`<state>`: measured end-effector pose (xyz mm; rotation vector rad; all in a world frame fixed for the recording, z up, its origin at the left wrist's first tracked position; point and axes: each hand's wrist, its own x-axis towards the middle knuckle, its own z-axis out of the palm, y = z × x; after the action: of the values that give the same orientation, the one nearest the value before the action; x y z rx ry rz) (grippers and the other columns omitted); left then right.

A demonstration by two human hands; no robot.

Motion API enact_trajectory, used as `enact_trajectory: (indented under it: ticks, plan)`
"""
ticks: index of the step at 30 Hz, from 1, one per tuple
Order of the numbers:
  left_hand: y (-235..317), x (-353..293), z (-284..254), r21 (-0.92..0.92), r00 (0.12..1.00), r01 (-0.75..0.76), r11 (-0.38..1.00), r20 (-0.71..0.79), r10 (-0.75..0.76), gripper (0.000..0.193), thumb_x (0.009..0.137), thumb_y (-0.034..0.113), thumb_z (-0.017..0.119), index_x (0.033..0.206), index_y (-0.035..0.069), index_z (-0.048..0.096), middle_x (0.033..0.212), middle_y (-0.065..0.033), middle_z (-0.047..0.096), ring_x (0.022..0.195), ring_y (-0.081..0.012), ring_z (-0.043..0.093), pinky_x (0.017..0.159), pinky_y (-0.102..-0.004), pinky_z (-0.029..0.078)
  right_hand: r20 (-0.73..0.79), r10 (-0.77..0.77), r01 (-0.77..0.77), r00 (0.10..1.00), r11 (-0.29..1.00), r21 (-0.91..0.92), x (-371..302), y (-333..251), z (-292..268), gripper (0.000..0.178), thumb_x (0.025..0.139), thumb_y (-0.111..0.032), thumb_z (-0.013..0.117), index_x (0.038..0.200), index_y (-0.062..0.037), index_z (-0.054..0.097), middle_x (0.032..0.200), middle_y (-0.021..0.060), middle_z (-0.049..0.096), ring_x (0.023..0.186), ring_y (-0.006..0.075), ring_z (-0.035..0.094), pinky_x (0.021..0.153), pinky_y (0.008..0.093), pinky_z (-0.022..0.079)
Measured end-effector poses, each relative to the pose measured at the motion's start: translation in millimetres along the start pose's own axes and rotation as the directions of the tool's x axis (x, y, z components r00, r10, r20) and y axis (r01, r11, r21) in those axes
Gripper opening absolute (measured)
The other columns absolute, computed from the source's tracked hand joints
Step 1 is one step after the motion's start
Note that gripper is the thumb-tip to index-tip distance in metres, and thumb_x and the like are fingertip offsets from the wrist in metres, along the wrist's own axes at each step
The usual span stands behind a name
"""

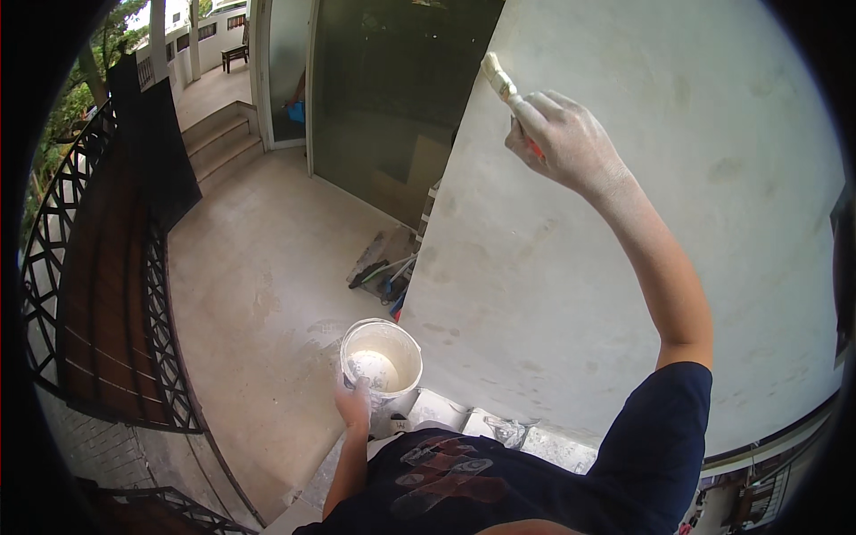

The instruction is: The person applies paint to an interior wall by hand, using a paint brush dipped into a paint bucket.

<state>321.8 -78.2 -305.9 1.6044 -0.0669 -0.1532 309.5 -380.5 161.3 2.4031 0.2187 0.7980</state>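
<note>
A person in a dark navy short-sleeved T-shirt (544,486) works at a broad, pale grey-white wall (553,303), the right arm stretched up toward its left edge. That edge runs down beside a tall, dark glass panel (383,107) and ends low near a jumble of tools and scraps (385,275) on the smooth, beige floor (250,241). Left of the bucket, a wide stretch of floor reaches to a black metal lattice railing (159,303), which curves along the far left side; pale steps (218,147) rise beyond. Close below the body, the room is tighter, with white, paint-spotted blocks (562,448) and a crumpled clear plastic bag (510,432) along the wall's foot.

The right hand (571,143), dusted white, has its fingers closed around a flat paintbrush (498,77) caked in creamy white, a touch of red showing within the grip. The brush slants up and left at the wall's upper left edge; whether its bristles touch the surface cannot be told.

The left hand (354,406) holds a round, white plastic bucket (403,352), thumb at the near rim and the other fingers largely hidden. Held above the floor or propped, the view does not settle; inside, pale paint lies low, its surface speckled, with smears around the walls.
</note>
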Motion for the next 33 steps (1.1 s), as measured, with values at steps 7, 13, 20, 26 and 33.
enact_trajectory:
  ticks: [7, 13, 20, 26, 33]
  plan:
    - [3, -2, -2, 0.023, 0.999, 0.006, 1.000, 0.038, -0.007, 0.058, 0.083, -0.005, 0.062, 0.139, -0.008, 0.049, 0.135, -0.0185, 0.059, 0.125, -0.0253, 0.055, 0.108, -0.0343, 0.039, 0.250, -0.104, 0.081, 0.962, 0.991, 0.102, -29, -42, 40, 0.022, 0.091, -0.020, 0.061, 0.096, 0.0020, 0.061, 0.088, 0.0116, 0.061, 0.088, 0.0229, 0.066, 0.073, 0.0356, 0.060]
    - [12, -3, -4, 0.042, 0.998, 0.025, 0.999, 0.062, -0.027, 0.058, 0.082, -0.005, 0.063, 0.138, -0.007, 0.050, 0.134, -0.0178, 0.060, 0.123, -0.0252, 0.056, 0.107, -0.0344, 0.040, 0.102, -0.017, 0.008, 0.995, 0.996, 0.090, -12, -32, 24, 0.013, 0.088, -0.013, 0.064, 0.088, -0.0014, 0.058, 0.074, 0.0085, 0.058, 0.076, 0.0230, 0.064, 0.065, 0.0361, 0.058]
    - [5, -1, -1, 0.027, 1.000, 0.014, 1.000, 0.025, -0.015, 0.059, 0.078, 0.003, 0.065, 0.134, -0.009, 0.053, 0.127, -0.0247, 0.063, 0.117, -0.0326, 0.061, 0.102, -0.0376, 0.045, -0.071, 0.052, -0.051, 0.996, 0.999, 0.015, 5, -20, 5, 0.016, 0.084, -0.009, 0.069, 0.091, -0.0001, 0.058, 0.072, 0.0072, 0.057, 0.071, 0.0212, 0.062, 0.062, 0.0343, 0.057]
    - [-6, 2, 0, 0.011, 0.998, -0.051, 0.999, 0.046, 0.050, 0.058, 0.078, 0.002, 0.065, 0.134, -0.008, 0.054, 0.126, -0.0236, 0.064, 0.117, -0.0325, 0.061, 0.102, -0.0381, 0.045, 0.087, -0.062, 0.064, 0.994, 0.998, -0.015, -14, -44, 29, 0.026, 0.092, -0.021, 0.061, 0.098, 0.0042, 0.062, 0.084, 0.0116, 0.062, 0.083, 0.0225, 0.066, 0.070, 0.0339, 0.060]
    - [6, -2, -1, -0.016, 1.000, -0.016, 1.000, 0.025, 0.016, 0.057, 0.079, 0.003, 0.064, 0.134, -0.009, 0.054, 0.126, -0.0240, 0.063, 0.116, -0.0318, 0.061, 0.102, -0.0375, 0.045, 0.229, -0.010, -0.029, 0.973, 0.985, 0.167, -7, -51, 12, 0.021, 0.087, -0.009, 0.064, 0.105, -0.0012, 0.061, 0.078, 0.0090, 0.059, 0.073, 0.0228, 0.063, 0.069, 0.0378, 0.059]
